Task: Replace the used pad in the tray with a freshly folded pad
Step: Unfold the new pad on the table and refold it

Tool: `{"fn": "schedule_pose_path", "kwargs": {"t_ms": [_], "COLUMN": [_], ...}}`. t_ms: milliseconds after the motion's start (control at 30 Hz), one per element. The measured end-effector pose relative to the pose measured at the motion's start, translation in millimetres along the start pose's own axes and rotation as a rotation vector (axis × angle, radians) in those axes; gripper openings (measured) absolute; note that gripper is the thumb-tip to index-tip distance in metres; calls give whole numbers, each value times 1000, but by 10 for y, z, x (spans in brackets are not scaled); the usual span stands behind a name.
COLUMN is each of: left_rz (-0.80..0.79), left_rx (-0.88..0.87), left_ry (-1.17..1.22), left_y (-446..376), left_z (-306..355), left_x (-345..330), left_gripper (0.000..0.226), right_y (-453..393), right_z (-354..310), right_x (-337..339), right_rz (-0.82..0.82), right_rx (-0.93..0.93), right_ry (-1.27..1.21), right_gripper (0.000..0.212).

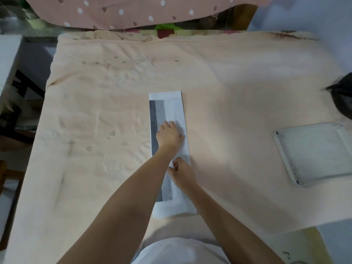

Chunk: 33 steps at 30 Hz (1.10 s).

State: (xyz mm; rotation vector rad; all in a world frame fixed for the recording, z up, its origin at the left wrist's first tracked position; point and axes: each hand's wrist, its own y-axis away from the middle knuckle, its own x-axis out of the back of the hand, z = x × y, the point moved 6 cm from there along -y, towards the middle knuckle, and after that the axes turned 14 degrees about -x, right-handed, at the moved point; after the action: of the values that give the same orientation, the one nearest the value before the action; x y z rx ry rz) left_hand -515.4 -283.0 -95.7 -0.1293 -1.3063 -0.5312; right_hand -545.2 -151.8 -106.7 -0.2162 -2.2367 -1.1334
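Observation:
A long white pad (169, 109), folded into a narrow strip with a grey band down its left side, lies lengthwise in the middle of the peach blanket. My left hand (169, 135) lies flat on the strip's middle, fingers spread forward. My right hand (182, 173) rests lower on the strip, its fingertips pinching the folded edge. At the right, a square white tray (282, 149) sits on the blanket with a greyish pad (314, 149) inside it.
The peach blanket (95, 111) covers the whole work surface. A black object (342, 96) pokes in at the right edge above the tray. A pink dotted cloth (133, 10) hangs along the far side. Dark furniture stands off the left edge.

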Motion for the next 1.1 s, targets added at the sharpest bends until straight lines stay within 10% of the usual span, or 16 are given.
{"fn": "schedule_pose_path", "kwargs": {"t_ms": [1100], "left_rz": [179], "left_rx": [-190], "left_ry": [94], "left_y": [6], "left_z": [870], "left_x": [684], "left_gripper": [17], "right_y": [514], "right_z": [342], "right_x": [994], "right_rz": [546], "right_rx": [174], "right_ry": [415], "right_gripper": [34]}}
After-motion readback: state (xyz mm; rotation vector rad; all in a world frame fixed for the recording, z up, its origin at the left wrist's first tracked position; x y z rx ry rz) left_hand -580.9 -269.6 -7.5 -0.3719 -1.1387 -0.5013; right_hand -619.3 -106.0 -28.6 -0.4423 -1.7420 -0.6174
